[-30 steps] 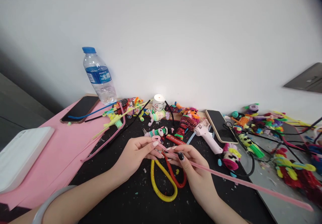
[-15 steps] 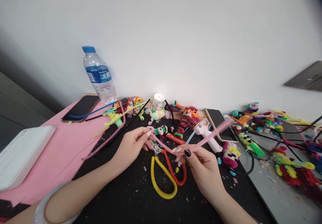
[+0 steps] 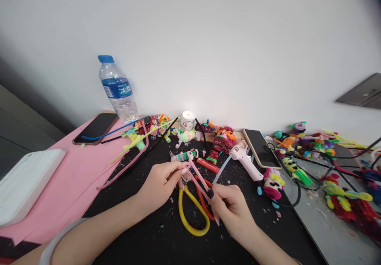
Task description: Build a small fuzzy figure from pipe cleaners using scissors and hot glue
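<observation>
A pink pipe cleaner (image 3: 199, 185) is bent back on itself between my two hands. My left hand (image 3: 162, 181) pinches its small looped end, thumb against fingers. At the other end my right hand (image 3: 230, 203) closes on the bend, with a dark nail showing. Beneath the pipe cleaner lie scissors with one yellow handle (image 3: 193, 230) and one red handle, their blades mostly hidden by my left fingers. Just beyond are a green striped figure (image 3: 186, 156) and a red tube (image 3: 208, 165).
A water bottle (image 3: 117, 92) leans by the wall. A glue gun (image 3: 246, 162) and a phone (image 3: 262, 148) lie right. Pink sheets (image 3: 71, 169) carry a white box (image 3: 29, 181) and another phone (image 3: 97, 128). Colourful figures (image 3: 297, 169) spread along the right side.
My right hand has moved left and slightly down, towards my left hand. The pipe cleaner's free length, which pointed right, is now folded back towards my left hand.
</observation>
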Demonstrator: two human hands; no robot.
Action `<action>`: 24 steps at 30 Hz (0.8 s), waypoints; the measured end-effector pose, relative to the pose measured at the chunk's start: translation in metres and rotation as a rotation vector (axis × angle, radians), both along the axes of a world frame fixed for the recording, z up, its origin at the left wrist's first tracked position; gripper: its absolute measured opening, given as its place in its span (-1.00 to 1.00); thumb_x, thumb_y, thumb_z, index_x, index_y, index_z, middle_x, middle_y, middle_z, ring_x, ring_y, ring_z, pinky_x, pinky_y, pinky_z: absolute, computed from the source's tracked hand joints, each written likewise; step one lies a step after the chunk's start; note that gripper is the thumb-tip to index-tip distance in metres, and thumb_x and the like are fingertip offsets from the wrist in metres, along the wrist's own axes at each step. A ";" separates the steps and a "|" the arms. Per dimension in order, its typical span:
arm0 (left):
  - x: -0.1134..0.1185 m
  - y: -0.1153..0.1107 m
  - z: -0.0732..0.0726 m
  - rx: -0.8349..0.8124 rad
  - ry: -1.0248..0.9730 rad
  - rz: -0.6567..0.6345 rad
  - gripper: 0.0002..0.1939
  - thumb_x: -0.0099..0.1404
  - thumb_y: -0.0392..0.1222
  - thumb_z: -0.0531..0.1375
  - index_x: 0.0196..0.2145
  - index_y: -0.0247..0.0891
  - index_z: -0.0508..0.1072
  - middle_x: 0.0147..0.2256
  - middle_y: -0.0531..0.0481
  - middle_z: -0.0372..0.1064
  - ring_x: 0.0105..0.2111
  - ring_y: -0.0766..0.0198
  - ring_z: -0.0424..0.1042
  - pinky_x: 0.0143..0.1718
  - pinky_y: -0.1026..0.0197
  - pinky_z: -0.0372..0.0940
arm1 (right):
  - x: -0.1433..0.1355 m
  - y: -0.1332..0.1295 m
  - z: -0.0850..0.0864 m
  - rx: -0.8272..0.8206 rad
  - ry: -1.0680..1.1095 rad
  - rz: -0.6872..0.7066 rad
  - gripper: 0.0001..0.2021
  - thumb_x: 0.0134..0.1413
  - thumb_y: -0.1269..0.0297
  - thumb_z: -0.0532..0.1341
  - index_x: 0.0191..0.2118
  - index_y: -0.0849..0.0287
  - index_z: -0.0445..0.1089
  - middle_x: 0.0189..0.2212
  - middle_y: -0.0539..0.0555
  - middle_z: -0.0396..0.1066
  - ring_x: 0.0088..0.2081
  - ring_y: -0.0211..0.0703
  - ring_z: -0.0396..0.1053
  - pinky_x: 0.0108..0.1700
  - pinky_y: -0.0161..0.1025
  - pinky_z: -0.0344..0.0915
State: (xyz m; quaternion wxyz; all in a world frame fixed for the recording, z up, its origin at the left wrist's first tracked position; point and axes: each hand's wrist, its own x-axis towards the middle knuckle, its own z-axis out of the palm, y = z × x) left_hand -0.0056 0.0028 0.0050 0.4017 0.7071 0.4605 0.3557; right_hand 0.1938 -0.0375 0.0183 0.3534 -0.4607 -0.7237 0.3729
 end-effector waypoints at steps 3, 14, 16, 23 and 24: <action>0.000 0.000 -0.002 -0.013 -0.001 0.017 -0.73 0.33 -0.12 0.03 -0.29 -0.26 0.48 -0.45 0.00 0.49 -0.53 0.30 0.43 -0.38 0.30 0.29 | -0.001 0.001 -0.001 -0.008 -0.011 0.035 -0.63 0.07 0.41 -0.01 -0.73 0.15 0.03 -0.81 -0.10 0.07 -0.72 -0.38 0.02 -0.60 -0.34 -0.09; 0.001 0.000 0.003 -0.037 -0.017 0.029 -0.73 0.34 -0.13 0.02 -0.34 -0.28 0.46 -0.44 0.00 0.48 -0.53 0.32 0.43 -0.37 0.31 0.30 | -0.001 -0.001 0.002 -0.016 0.016 0.121 -0.65 0.03 0.43 -0.04 -0.73 0.13 0.00 -0.80 -0.08 0.06 -0.69 -0.34 0.02 -0.57 -0.30 -0.08; 0.001 0.000 0.003 -0.042 -0.020 0.027 -0.73 0.34 -0.13 0.02 -0.34 -0.29 0.45 -0.42 -0.01 0.48 -0.54 0.33 0.43 -0.37 0.31 0.30 | -0.001 -0.001 0.001 -0.014 0.020 0.116 -0.66 0.03 0.42 -0.04 -0.73 0.13 -0.01 -0.80 -0.08 0.05 -0.69 -0.34 0.02 -0.56 -0.30 -0.07; -0.001 0.000 -0.002 0.004 0.002 0.018 -0.74 0.35 -0.15 0.02 -0.26 -0.29 0.46 -0.39 -0.02 0.49 -0.53 0.34 0.43 -0.38 0.31 0.30 | -0.001 -0.001 0.000 -0.032 0.030 0.110 -0.65 0.03 0.41 -0.02 -0.73 0.13 -0.02 -0.80 -0.10 0.01 -0.70 -0.36 0.00 -0.58 -0.34 -0.05; -0.001 0.000 -0.002 0.024 0.001 0.009 -0.75 0.35 -0.16 0.02 -0.25 -0.29 0.46 -0.41 -0.01 0.48 -0.53 0.34 0.43 -0.39 0.31 0.30 | -0.001 -0.001 0.000 -0.029 0.032 0.112 -0.65 0.03 0.41 -0.02 -0.73 0.14 -0.02 -0.81 -0.11 0.01 -0.70 -0.37 0.01 -0.58 -0.34 -0.05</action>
